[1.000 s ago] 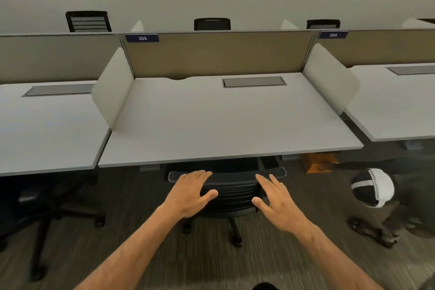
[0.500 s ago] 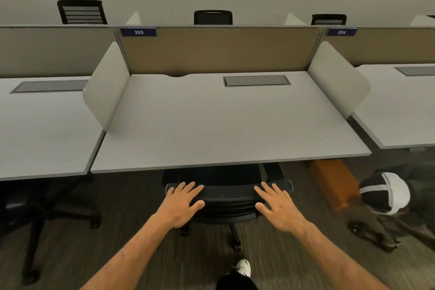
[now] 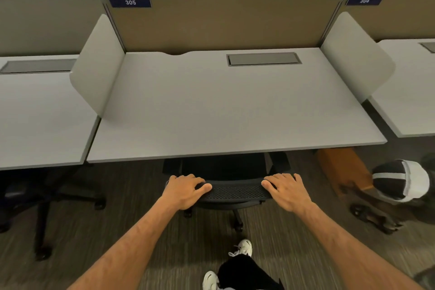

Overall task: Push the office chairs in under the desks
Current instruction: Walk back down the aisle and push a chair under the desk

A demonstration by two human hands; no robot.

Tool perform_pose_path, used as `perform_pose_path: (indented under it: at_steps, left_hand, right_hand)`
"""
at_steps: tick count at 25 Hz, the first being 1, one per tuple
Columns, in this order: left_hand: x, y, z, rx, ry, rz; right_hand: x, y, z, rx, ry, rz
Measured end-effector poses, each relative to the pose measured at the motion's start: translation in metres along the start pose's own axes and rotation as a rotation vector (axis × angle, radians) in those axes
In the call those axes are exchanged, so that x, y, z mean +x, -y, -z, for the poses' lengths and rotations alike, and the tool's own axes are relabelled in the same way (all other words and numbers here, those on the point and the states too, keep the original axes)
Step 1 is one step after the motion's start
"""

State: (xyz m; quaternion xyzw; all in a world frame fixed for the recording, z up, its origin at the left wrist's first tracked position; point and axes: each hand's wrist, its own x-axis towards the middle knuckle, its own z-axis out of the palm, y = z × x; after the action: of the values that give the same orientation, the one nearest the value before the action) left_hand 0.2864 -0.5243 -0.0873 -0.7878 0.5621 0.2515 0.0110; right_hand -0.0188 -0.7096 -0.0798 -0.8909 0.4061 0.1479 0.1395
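Head view: both hands now grip the top edge of the black office chair (image 3: pixel 235 192), left hand (image 3: pixel 186 190) and right hand (image 3: pixel 286 190) curled over it; earlier they were open above it. The seat is under the near edge of the desk (image 3: pixel 223 106).

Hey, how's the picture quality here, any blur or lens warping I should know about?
Head view: wide-angle warp bows the desk edges; motion blur smears the carpet and the lower right corner; lighting is dim and even, no glare; both hands, left hand and right hand, on the chair back stay fairly sharp.

Both hands (image 3: pixel 187 192) (image 3: pixel 287 192) atop chair backrest (image 3: pixel 235 192)
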Motion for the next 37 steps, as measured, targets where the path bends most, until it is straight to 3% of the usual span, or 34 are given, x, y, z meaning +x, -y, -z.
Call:
perform_pose_path:
  at_steps: [13,37]
  left_hand:
    - [0.023,0.007,0.002,-0.046,-0.113,-0.002]
    - [0.086,0.03,0.023,-0.065,-0.175,0.038]
  right_hand:
    - [0.034,0.002,0.009,0.042,-0.067,-0.009]
    - [0.114,-0.002,0.038,0.004,-0.101,-0.006]
